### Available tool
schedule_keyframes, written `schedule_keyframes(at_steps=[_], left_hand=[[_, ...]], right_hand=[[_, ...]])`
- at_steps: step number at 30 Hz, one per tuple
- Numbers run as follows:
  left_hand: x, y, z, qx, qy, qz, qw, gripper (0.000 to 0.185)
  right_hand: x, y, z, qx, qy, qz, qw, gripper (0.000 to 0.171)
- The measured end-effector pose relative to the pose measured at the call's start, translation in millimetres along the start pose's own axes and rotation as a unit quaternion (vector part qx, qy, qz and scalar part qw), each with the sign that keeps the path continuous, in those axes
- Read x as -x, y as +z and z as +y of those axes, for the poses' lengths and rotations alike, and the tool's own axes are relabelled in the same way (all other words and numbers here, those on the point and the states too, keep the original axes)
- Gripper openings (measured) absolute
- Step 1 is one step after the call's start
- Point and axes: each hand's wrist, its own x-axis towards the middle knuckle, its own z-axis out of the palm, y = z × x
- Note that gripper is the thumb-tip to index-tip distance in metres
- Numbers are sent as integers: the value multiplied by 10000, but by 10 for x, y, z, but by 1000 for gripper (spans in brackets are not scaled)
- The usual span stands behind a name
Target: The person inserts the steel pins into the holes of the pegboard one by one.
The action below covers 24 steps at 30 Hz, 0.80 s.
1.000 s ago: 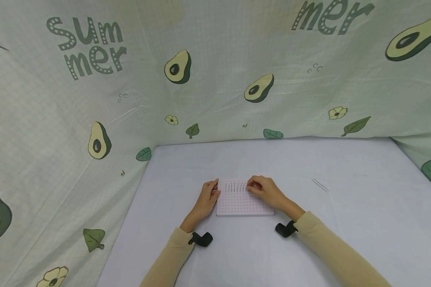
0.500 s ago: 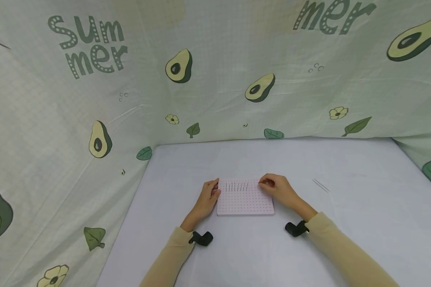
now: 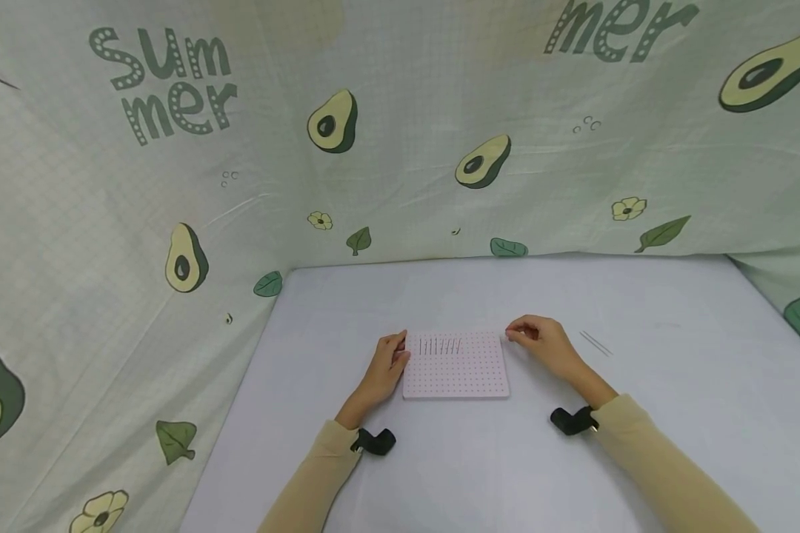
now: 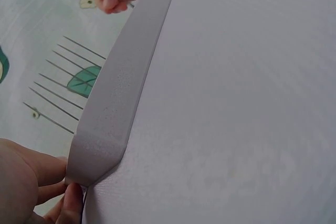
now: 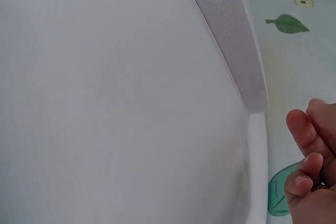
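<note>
Since a second earlier, the right hand had left the row of pins and travelled off the pegboard's right edge, coming to rest just beside the board's far right corner. Its fingers were loosely curled with the tips drawn together; in the right wrist view the fingertips sat close to one another, and I could not tell whether anything thin was pinched between them. The left hand had stayed where it was, pressed against the left edge of the pegboard, thumb and fingers gripping the near left corner, as the left wrist view showed at the board's corner.

That pegboard, white with a grid of small holes, lay flat on the pale table between the two hands. Seven or so thin pins stood upright in a row along its far edge, nearer the left hand. To the right of the pegboard, past the right hand, a couple of loose pins lay on the table
</note>
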Motion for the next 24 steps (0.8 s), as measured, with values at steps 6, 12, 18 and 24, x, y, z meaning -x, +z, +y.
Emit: schedule_keyframes(at_steps=[6, 12, 18, 24], left_hand=[[-6, 5, -13, -32, -58, -50, 10000, 49], [-21, 12, -17, -23, -44, -47, 10000, 49], [-22, 9, 0, 16, -60, -18, 10000, 48], [-10, -3, -8, -10, -61, -25, 10000, 48]], right_hand=[[1, -199, 54, -57, 128, 146, 9998, 14], [16, -406, 78, -20, 116, 348, 9993, 17], [49, -574, 144, 207, 180, 553, 9981, 19], [131, -706, 213, 492, 405, 848, 9944, 24]])
